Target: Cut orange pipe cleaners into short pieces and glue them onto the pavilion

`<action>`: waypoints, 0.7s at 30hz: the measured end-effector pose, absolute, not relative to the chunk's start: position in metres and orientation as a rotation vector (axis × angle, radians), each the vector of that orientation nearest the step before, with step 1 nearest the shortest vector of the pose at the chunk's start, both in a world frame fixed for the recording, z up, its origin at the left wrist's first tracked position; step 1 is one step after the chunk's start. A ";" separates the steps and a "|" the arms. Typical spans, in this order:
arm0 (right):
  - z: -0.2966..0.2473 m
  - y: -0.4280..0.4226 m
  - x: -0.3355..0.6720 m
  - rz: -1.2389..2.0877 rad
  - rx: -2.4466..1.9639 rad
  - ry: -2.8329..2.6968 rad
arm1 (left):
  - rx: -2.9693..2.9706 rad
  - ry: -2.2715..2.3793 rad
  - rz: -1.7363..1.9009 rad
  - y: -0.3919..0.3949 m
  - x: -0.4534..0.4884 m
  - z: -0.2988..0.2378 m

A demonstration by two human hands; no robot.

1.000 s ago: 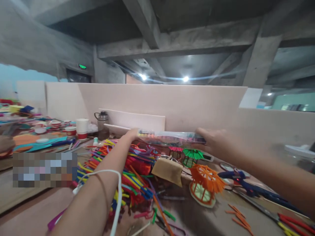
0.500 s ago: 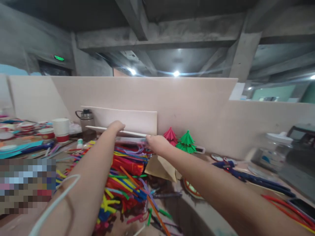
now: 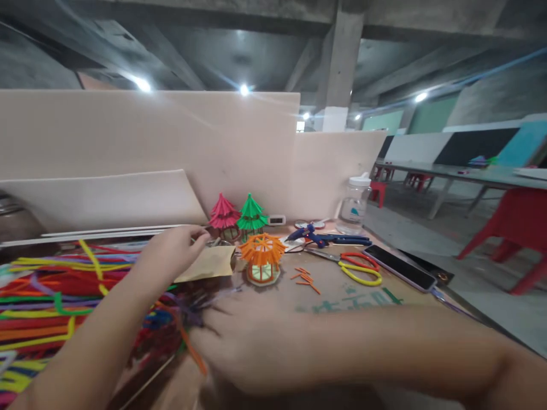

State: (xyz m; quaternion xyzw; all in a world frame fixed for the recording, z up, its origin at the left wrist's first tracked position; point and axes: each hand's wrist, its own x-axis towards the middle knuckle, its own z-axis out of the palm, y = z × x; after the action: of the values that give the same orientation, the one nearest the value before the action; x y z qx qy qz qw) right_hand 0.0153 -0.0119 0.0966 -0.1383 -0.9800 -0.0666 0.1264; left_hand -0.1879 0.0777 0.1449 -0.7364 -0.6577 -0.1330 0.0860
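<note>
My left hand [image 3: 182, 253] hovers beside a tan piece of card [image 3: 209, 265]; its fingers are loosely curled and apart, with nothing visible between them. Low in front, my right hand [image 3: 248, 339] is smeared by motion over the edge of the pipe cleaners [image 3: 47, 310], its fingers pointing left. What it touches I cannot make out. White strips [image 3: 106, 232] lie behind the pipe cleaners. Beyond my right hand stands a small round house with an orange roof [image 3: 261, 259]. A pink-roofed model [image 3: 223, 213] and a green-roofed one [image 3: 251, 213] stand behind it.
Short orange pieces [image 3: 305, 278], scissors [image 3: 359, 270], a blue glue gun [image 3: 304, 233], dark-handled pliers [image 3: 342, 239] and a phone [image 3: 399, 267] lie on the right. A clear bottle [image 3: 354, 208] stands behind them. A pale partition [image 3: 239, 142] borders the table's back.
The view has turned right. Both hands have come off the white strip at the back, which now lies flat. My right hand has drawn back toward me; my left stays near the strips.
</note>
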 end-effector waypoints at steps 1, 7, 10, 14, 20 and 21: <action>0.086 -0.025 0.045 -0.169 -0.358 -2.819 | -2.225 -1.933 -0.411 0.070 -0.177 0.141; 0.025 -0.029 0.181 0.053 -1.013 -2.607 | -2.457 -1.850 -0.565 0.059 -0.123 0.116; 0.010 -0.011 0.210 0.200 -1.219 -2.472 | -2.597 -1.791 -0.460 0.071 -0.104 0.108; 0.011 0.018 0.215 0.460 -1.450 -2.360 | -2.695 -1.819 -0.447 0.087 -0.089 0.093; 0.007 0.054 0.204 0.460 -1.485 -2.321 | -2.771 -1.621 -0.709 0.099 -0.087 0.065; 0.003 0.055 0.203 0.429 -1.457 -2.324 | -2.759 -1.619 -0.728 0.099 -0.088 0.063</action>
State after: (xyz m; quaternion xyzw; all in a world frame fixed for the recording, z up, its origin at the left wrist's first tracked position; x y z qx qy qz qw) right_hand 0.2035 0.0553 0.0034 -0.5161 -0.8232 0.1521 0.1814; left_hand -0.0885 0.0987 0.0631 -0.8390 -0.4922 -0.2215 -0.0696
